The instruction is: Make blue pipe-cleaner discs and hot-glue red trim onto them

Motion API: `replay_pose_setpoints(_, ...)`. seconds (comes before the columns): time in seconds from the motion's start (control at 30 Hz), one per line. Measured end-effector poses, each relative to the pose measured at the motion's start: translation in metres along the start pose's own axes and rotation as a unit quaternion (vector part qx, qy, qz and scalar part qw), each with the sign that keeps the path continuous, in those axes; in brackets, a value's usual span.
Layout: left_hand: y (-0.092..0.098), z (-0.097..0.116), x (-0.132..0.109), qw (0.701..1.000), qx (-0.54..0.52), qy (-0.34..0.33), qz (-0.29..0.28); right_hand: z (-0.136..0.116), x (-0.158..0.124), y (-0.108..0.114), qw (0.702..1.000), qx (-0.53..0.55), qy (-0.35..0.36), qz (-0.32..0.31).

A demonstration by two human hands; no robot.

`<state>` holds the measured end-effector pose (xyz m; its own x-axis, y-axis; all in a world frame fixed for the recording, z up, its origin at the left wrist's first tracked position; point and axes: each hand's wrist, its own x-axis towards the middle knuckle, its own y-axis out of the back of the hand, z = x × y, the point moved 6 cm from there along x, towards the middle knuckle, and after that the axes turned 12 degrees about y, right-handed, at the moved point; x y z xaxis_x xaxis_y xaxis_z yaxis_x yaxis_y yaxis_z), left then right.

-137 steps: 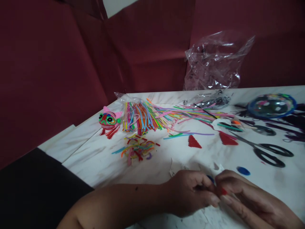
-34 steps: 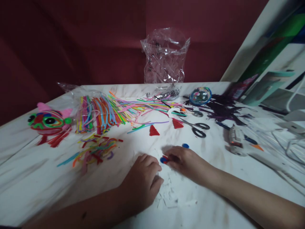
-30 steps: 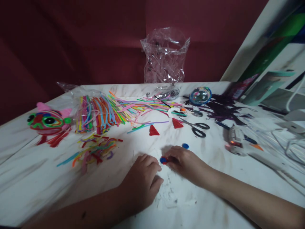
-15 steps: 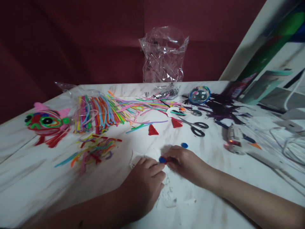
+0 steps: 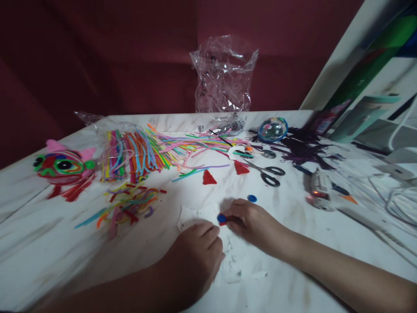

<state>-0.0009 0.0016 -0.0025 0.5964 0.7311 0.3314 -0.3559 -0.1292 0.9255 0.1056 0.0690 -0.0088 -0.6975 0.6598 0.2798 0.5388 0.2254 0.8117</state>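
Note:
Between the thumb and fingertips of my right hand [image 5: 249,219] is a small round blue disc [image 5: 222,218], with a bit of red under its edge. Just beyond that hand a second blue disc [image 5: 252,198] lies on the table. My left hand [image 5: 200,250] is closed, its fingers curled in beside the held disc; whatever they grip is hidden. Under and behind it lies a torn, marked sheet of paper [image 5: 192,214]. Two red fuzzy triangles, a nearer one [image 5: 209,177] and a farther one [image 5: 241,168], rest ahead of my hands.
Scissors [image 5: 270,172] and a lit glue gun [image 5: 321,190] lie to the right. Bundled pipe cleaners [image 5: 140,152], cut scraps [image 5: 133,204] and a decorated pink-eared mask-like piece [image 5: 65,167] are leftward. A clear dome [image 5: 273,129] and a plastic bag [image 5: 224,78] stand behind.
My left hand has drawn back slightly toward me, away from the held blue disc, with its fingers curled more. My right hand stays nearly in place.

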Motion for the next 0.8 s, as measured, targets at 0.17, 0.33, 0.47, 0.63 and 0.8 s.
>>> replay_pose_setpoints(0.17,0.0015,0.0005,0.0007,1.0,-0.005,-0.001,0.005,0.0,-0.0017,-0.0011,1.0,0.001,0.009,0.009)
replay_pose_setpoints(0.33,-0.001,-0.0016,0.0,1.0,-0.007,0.006,-0.013,0.0008,-0.0008,-0.0015,1.0,0.001,0.014,0.007)
replay_pose_setpoints(0.47,-0.0006,-0.002,-0.0012,1.0,-0.01,0.003,-0.006,-0.0001,0.0,-0.0011,1.0,0.006,0.02,0.005)
replay_pose_setpoints(0.63,-0.005,-0.0019,0.0,1.0,0.012,0.013,-0.023,0.002,-0.0003,-0.0008,1.0,0.018,0.02,0.005)
replay_pose_setpoints(0.8,-0.0068,-0.0015,0.0001,0.999,0.016,0.007,-0.026,0.0051,0.0006,-0.0003,1.0,0.019,0.009,-0.002)
